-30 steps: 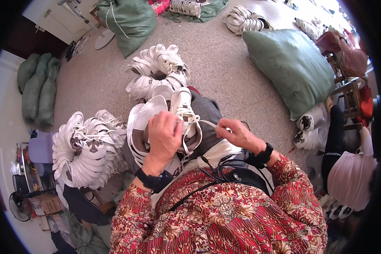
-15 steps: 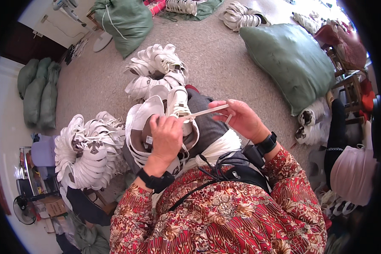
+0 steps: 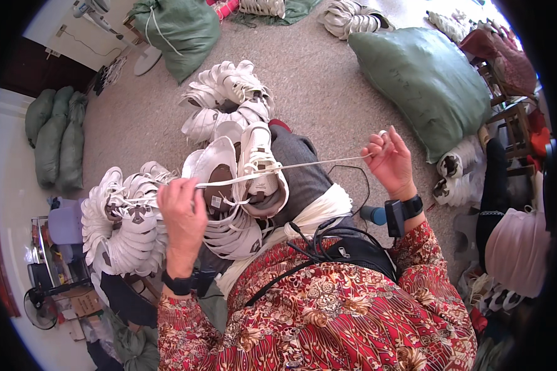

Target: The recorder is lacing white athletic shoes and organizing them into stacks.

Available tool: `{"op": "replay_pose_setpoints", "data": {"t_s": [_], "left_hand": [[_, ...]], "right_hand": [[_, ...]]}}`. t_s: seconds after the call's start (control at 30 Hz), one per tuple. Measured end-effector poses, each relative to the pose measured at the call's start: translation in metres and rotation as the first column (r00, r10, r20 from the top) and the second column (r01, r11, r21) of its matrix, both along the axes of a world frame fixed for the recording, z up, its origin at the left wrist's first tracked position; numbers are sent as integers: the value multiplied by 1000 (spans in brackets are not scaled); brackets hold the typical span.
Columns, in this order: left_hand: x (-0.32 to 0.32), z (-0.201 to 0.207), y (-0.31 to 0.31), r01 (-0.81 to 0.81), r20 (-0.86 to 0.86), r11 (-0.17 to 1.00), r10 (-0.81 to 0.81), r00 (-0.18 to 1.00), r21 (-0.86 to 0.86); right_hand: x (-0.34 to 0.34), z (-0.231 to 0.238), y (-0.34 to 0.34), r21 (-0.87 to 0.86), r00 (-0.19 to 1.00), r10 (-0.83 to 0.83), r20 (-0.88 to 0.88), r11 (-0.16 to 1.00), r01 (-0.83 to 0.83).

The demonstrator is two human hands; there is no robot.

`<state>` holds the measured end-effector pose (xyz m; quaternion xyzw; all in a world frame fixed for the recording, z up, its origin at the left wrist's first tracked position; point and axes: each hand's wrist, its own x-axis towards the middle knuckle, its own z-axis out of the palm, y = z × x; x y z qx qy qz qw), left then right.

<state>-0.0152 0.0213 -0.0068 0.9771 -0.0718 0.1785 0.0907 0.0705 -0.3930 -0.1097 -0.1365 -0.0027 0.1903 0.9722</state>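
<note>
A white shoe upper [image 3: 255,143] with a brown lining lies over my lap on a nested stack of similar uppers [image 3: 232,238]. A pale shoelace [image 3: 322,162] runs through its eyelets, pulled out to both sides. My left hand [image 3: 182,210], left of the shoe, pinches one end of it. Out to the right, my right hand [image 3: 390,162] is raised with fingers curled on the other end, which looks thin and taut. Across my lap, near the waist, hangs a bundle of loose white laces [image 3: 322,213].
Curled stacks of uppers stand to my left [image 3: 120,238] and ahead [image 3: 226,102] on the speckled floor [image 3: 309,74]. A big green sack [image 3: 421,86] lies front right; another sack [image 3: 176,37] stands ahead. A blue-capped bottle [image 3: 373,215] is by my right side.
Both hands have moved apart, left hand to the left and right hand to the right and up. The lace is now drawn out long across the shoe.
</note>
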Motion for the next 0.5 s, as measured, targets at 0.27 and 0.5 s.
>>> {"op": "replay_pose_setpoints", "data": {"t_s": [0.27, 0.5], "left_hand": [[23, -48, -82, 282, -25, 959, -281, 959, 27], [43, -73, -93, 255, -4, 960, -257, 967, 114]], "right_hand": [[12, -4, -37, -46, 985, -168, -39, 985, 166], [4, -8, -29, -170, 987, -157, -11, 973, 153]]}}
